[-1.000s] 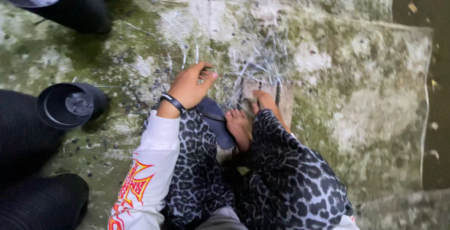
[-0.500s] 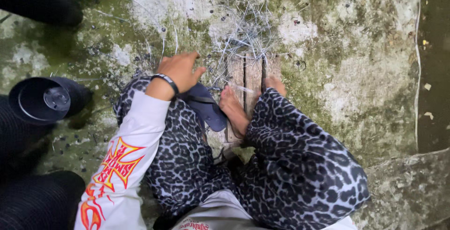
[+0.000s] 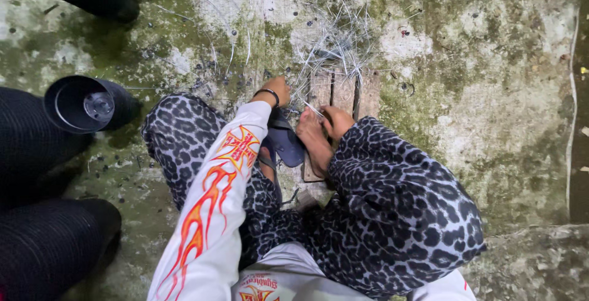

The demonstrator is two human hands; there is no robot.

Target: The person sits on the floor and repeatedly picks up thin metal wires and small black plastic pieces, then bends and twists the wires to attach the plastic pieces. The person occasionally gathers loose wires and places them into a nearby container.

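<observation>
Head view, looking straight down on a person squatting w/ knees in leopard-print trousers. Left hand (image 3: 277, 89), w/ a dark wristband and a white sleeve printed w/ orange flames, is seen at frame centre, fingers curled down onto the mossy concrete floor (image 3: 491, 123) at the left edge of the wire tangle (image 3: 334, 46); whether a strand is actually pinched can't be told. Right hand (image 3: 336, 120) is mostly hidden behind the right knee; its grip is closed on a thin pale strand (image 3: 311, 110) that runs up and left from it.

Key relation: the tangle lies above both hands, toward the upper centre of the frame, its strands fanning up and outward; the left hand is nearer to it, the right sits just below. Under the tangle a small wooden board (image 3: 343, 89) is laid, slats running top to bottom in frame. A bare foot (image 3: 314, 144) is pressed on the board's lower end, a dark blue sandal (image 3: 287, 141) just to its left.

At left, a black cylindrical container (image 3: 80, 103) is standing open, well apart. Small dark bits are scattered on the floor around it.
</observation>
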